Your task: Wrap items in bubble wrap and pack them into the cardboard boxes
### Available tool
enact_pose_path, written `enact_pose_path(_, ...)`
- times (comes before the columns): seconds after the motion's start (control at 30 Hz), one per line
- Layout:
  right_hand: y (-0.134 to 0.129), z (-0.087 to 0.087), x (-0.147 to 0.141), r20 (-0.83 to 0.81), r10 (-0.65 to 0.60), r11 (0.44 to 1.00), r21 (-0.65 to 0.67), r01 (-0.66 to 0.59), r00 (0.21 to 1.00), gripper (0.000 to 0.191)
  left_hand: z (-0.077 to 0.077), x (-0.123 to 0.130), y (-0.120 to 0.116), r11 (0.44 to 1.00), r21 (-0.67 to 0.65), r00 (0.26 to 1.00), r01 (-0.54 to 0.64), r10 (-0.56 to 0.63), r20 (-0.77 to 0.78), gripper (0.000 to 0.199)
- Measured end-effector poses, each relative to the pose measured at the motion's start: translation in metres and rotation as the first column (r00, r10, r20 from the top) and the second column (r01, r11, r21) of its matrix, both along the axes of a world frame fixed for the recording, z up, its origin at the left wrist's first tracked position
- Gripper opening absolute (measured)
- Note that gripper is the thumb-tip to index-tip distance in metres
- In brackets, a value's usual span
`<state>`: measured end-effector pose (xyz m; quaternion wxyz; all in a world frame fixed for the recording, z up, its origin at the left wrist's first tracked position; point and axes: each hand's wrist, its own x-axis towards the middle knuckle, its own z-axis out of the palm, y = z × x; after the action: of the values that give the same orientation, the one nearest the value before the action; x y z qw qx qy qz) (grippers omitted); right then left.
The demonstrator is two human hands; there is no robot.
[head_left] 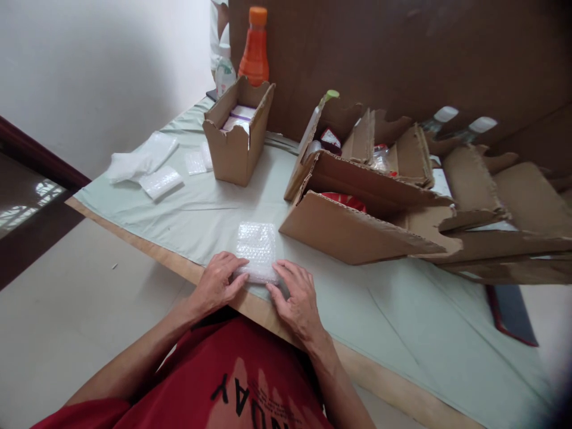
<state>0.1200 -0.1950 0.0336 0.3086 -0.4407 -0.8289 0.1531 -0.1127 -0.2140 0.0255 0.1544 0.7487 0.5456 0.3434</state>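
A clear bubble-wrap piece [256, 244] lies on the pale green cloth close to the front edge of the table. My left hand [220, 277] grips its left side near the lower corner, thumb and fingers on either side of that edge. On the right side my right hand [295, 298] holds the same piece, thumb at the lower corner and fingertips along the edge. Whether anything is inside the wrap cannot be made out.
Bubble-wrap pieces [161, 182] lie at the left. Behind stands a cardboard box [230, 156] with small white packs, beside an orange bottle [254, 53]. Several open cardboard compartments [357, 232] fill the right. A dark flat object [512, 313] sits at far right.
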Motion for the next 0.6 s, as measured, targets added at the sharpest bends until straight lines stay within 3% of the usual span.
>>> enact_pose_path(0.13,0.006,-0.003,-0.003,0.061,0.033,0.999,0.003,-0.033,0.998,0.033,-0.001,0.003,0.01,0.998,0.016,0.997,-0.064,0.065,-0.03,0.024)
enact_pose_path(0.23,0.013,-0.005,-0.003,0.046,0.068,0.997,-0.024,-0.067,0.997,0.029,0.001,0.002,0.005,0.994,0.047,0.995,-0.093,0.095,-0.029,0.027)
enact_pose_path(0.43,0.013,0.005,0.001,0.027,0.109,0.989,-0.105,-0.106,0.994,0.024,0.007,-0.001,-0.013,0.998,0.068,1.0,0.01,-0.011,0.006,0.022)
enact_pose_path(0.6,0.008,0.005,0.0,0.034,0.014,0.996,-0.089,-0.011,0.999,0.034,0.006,0.001,-0.002,0.999,-0.006,0.999,-0.043,0.043,0.027,0.019)
